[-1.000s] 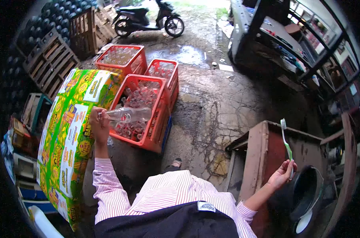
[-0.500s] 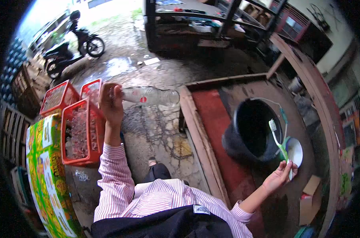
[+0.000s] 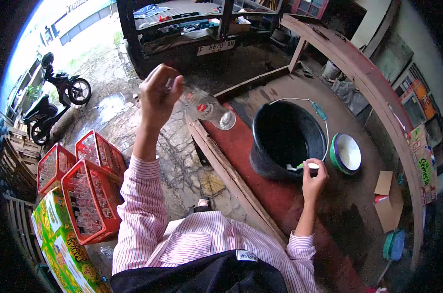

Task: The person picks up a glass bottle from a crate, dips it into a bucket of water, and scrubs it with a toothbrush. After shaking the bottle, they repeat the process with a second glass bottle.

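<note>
Raised over the wooden frame's near edge, my left hand (image 3: 159, 97) is closed round one end of a clear glass bottle (image 3: 209, 110) with a red print. The bottle tilts down to the right, its base toward the bucket. A green and white toothbrush (image 3: 299, 167) is pinched in the fingers of my right hand (image 3: 313, 181), close to the rim of a black bucket (image 3: 264, 158). The bucket has a wire handle with a teal grip, and its inside is dark. To its right sit stacked bowls (image 3: 349, 154), white inside with a green one beneath.
Red crates (image 3: 87, 234) full of glass bottles stand at the left, beside a green and yellow printed package (image 3: 60, 239). A wooden frame (image 3: 231, 178) surrounds the bucket. An opened cardboard box (image 3: 387, 210) lies to the right. A motorbike (image 3: 60, 95) is parked at far left.
My view has turned to the right. The bottle has swung from nearly level to tilted downward. My right hand has brought the toothbrush from beside the bowl to the bucket's near rim.
</note>
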Motion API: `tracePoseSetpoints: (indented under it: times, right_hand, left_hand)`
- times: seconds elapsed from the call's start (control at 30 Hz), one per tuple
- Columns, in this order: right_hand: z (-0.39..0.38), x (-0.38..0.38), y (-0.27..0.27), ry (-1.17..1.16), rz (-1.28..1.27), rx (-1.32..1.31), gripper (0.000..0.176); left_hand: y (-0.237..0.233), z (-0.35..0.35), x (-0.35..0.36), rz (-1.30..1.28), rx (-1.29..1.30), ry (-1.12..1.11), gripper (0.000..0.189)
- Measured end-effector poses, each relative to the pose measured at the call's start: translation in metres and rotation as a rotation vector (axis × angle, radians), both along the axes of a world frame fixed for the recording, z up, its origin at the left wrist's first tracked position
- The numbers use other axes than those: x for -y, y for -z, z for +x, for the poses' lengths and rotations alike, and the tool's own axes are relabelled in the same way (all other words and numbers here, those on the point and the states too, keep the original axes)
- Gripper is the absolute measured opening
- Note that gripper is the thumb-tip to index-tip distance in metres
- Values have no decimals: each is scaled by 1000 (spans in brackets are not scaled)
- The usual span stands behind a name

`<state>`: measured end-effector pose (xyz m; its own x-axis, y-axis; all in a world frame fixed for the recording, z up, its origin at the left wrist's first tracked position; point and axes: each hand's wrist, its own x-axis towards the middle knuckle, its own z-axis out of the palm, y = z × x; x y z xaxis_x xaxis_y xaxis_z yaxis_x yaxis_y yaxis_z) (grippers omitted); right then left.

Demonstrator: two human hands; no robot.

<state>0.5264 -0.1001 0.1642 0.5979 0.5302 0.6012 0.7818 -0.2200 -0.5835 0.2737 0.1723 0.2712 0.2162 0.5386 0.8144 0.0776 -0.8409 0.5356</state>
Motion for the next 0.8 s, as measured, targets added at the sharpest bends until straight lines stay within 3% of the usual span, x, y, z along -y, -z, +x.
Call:
tracePoseSetpoints:
  times: [0.07, 0.1, 0.17, 0.2, 0.23, 0.27, 0.3, 0.33, 0.43, 0.53, 0.6, 0.63, 0.73, 0.8]
  right_hand:
    - [1, -8, -6, -119, 150, 115, 6]
    - [-1, -18, -8, -229, 227, 26, 7]
    - [-5, -39, -38, -370, -57, 91, 11]
    - [-14, -58, -57, -482, -56, 8, 15]
    - [-14, -80, -67, -550, -56, 170, 20]
    - [-25, -91, -90, -551, -297, 21, 27]
    - [-26, -112, -93, -664, -179, 143, 36]
    - [-34, -128, -101, -715, -158, 129, 53]
    - [-46, -164, -104, -760, -134, 257, 64]
    - [-53, -184, -99, -837, -19, 263, 60]
    - [-56, -185, -105, -821, -58, 100, 43]
    - [-58, -188, -106, -808, -9, 142, 37]
    - [-68, -198, -101, -773, 34, 155, 36]
    - [-82, -199, -103, -751, -6, 160, 38]
  left_hand:
    - [-9, 3, 5, 102, -41, 27, 13]
    - [-13, 5, 8, 89, -27, 21, 14]
    - [-15, 11, 0, 113, 3, 50, 15]
    - [-17, 16, -5, 140, 32, 86, 15]
    - [-22, 23, -8, 78, 52, 195, 18]
    - [-29, 30, -10, 21, 78, 300, 20]
    - [-37, 30, -12, -18, -168, 137, 31]
    - [-45, 35, -13, -8, -186, 177, 30]
    - [-64, 40, -14, -33, -298, 193, 28]
    - [-66, 45, -17, 24, -114, 278, 28]
    - [-62, 44, -19, 19, -55, 163, 28]
    - [-50, 50, -22, -46, 224, 369, 35]
    - [11, 68, -1, -299, 614, 427, 39]
    - [46, 76, 19, -488, 574, 418, 36]
